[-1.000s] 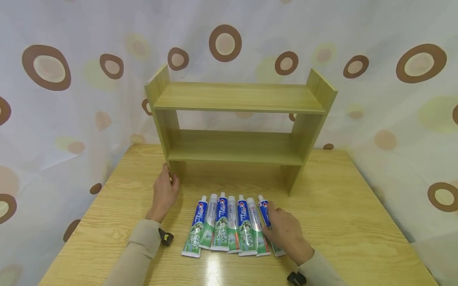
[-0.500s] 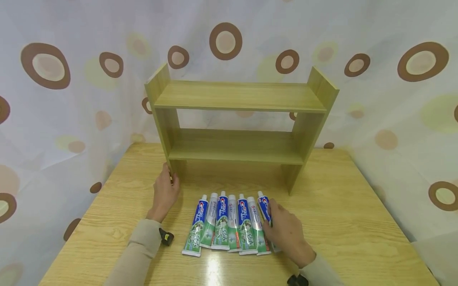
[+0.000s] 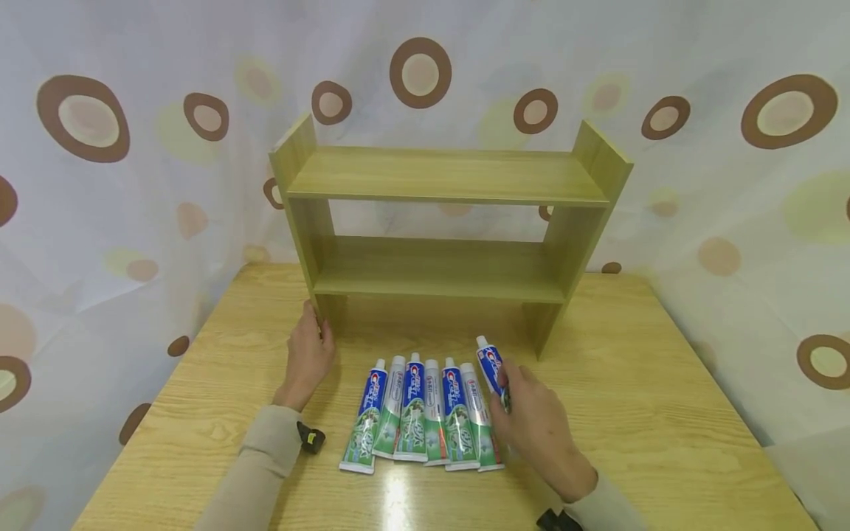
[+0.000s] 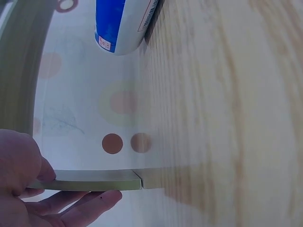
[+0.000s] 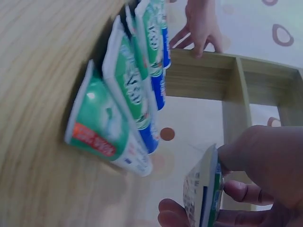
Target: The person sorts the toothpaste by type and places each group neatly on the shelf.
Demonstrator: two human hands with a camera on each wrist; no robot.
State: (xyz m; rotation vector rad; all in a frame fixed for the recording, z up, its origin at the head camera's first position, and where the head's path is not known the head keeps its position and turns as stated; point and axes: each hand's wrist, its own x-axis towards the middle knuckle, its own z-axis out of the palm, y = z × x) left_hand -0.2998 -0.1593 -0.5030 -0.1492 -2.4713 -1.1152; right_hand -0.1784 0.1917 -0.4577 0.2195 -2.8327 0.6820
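Note:
My right hand [image 3: 534, 417] pinches a blue and green toothpaste tube [image 3: 489, 363] at the right end of the row. In the right wrist view that tube [image 5: 202, 194] is between thumb and fingers, held off the table. Beside it lie several more toothpaste tubes [image 3: 412, 409] in a row, blue-green ones alternating with silver-green ones, caps toward the shelf. At the shelf's left foot, my left hand [image 3: 309, 355] grips the side panel [image 4: 94, 180], thumb on one face and fingers on the other.
A two-tier wooden shelf [image 3: 438, 269] stands on the wooden table [image 3: 637, 413], with an open gap under its lower board. Behind the table hangs a white curtain [image 3: 478, 59] patterned with circles.
My right hand has lifted the rightmost toothpaste tube off the table and moved it slightly toward the shelf. The left hand stays at the side panel.

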